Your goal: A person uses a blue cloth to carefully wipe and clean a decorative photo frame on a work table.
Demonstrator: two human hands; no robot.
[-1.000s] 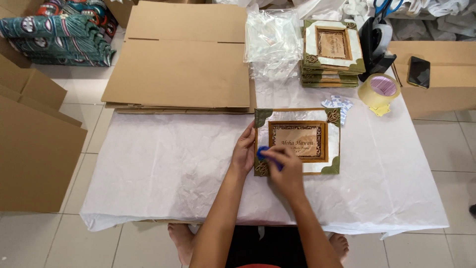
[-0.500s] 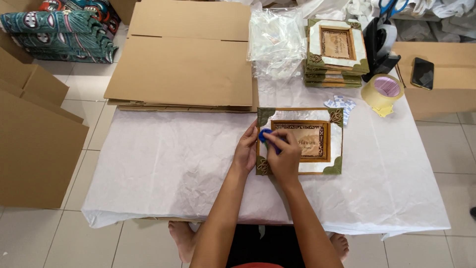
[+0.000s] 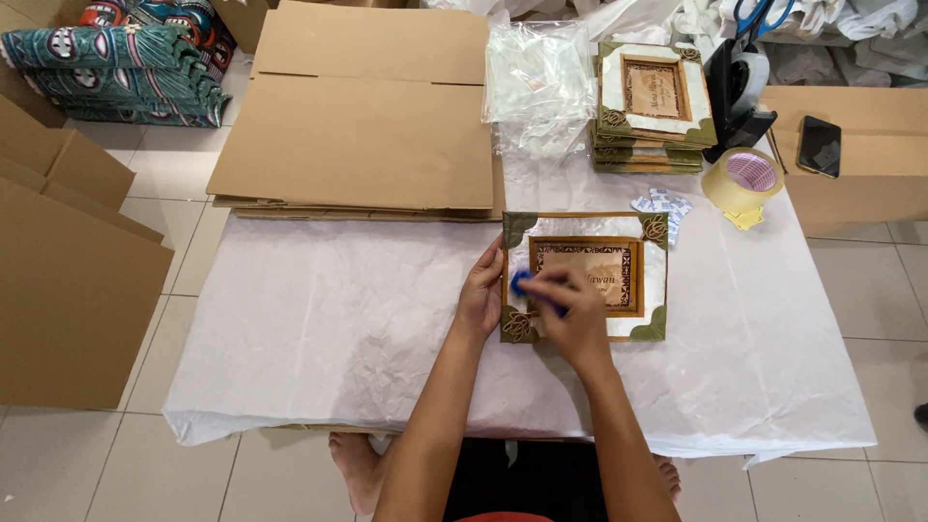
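A framed plaque (image 3: 619, 237) with a white border, green corners and a brown centre panel lies flat on the white paper-covered table (image 3: 319, 319). My left hand (image 3: 480, 295) rests on its left edge, fingers flat against the frame. My right hand (image 3: 570, 314) lies over the lower left part of the plaque and pinches a small blue object (image 3: 520, 282) against its surface. What the blue object is cannot be made out.
A stack of similar plaques (image 3: 652, 97) sits at the back right beside clear plastic bags (image 3: 536, 82). A roll of tape (image 3: 742, 182), a tape dispenser (image 3: 739, 87) and a phone (image 3: 820, 145) are at the right. Flattened cardboard (image 3: 358, 116) lies at the back left.
My right hand with the blue object has shifted slightly along the plaque's left side. The left hand stays on the frame's edge.
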